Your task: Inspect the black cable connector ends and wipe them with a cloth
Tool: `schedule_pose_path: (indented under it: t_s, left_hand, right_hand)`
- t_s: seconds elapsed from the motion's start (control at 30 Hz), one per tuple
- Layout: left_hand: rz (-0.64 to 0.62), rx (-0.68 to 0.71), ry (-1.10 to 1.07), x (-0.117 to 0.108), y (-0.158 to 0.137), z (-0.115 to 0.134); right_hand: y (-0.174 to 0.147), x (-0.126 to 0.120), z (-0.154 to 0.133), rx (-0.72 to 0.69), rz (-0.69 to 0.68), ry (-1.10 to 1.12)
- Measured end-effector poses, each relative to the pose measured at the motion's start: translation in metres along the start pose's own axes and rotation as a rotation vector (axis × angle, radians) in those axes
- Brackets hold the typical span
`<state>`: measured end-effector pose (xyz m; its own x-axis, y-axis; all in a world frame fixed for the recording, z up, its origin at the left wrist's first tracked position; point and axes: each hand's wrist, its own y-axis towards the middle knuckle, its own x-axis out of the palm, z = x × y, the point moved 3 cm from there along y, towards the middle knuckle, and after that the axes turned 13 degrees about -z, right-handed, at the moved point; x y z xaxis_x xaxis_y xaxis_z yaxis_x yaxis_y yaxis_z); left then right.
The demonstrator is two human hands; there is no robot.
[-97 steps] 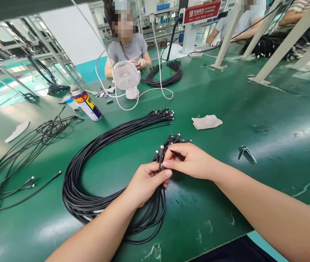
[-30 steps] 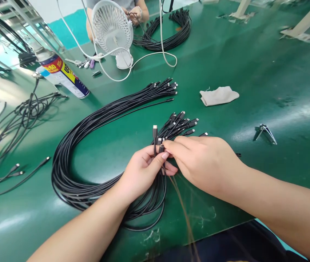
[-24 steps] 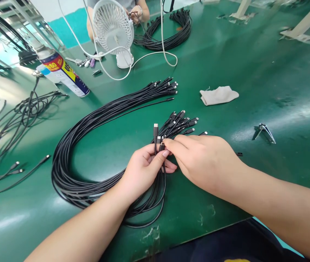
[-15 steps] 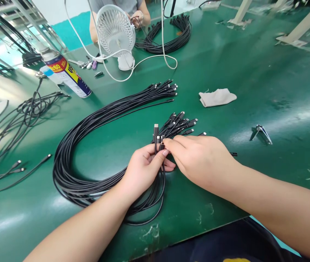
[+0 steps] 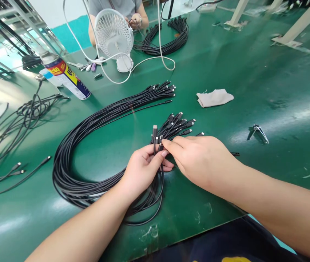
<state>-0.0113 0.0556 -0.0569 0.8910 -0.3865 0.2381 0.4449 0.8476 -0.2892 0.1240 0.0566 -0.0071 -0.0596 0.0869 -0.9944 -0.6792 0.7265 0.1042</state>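
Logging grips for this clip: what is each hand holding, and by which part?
The left hand holds black cables just below their connectors. The right hand is at the connectors; whether it grips one cannot be told.

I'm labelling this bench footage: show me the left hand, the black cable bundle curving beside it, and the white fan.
Left hand (image 5: 145,169): head view, base of the thumb.
Black cable bundle (image 5: 62,162): head view, outermost bend.
White fan (image 5: 113,33): head view, round grille.
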Motion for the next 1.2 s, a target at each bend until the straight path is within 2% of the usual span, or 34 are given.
schedule_pose_path:
  t_s: [1.0,1.2]
  left_hand:
    - [0.01,0.004,-0.02,0.0016,-0.0009,0.0023]
    - [0.005,0.015,-0.016,0.0014,-0.0002,0.0019]
  right_hand:
    - [0.0012,0.0009,-0.0018,0.053,-0.023,0.064]
    - [0.003,-0.0003,-0.0035,0.094,-0.186,0.085]
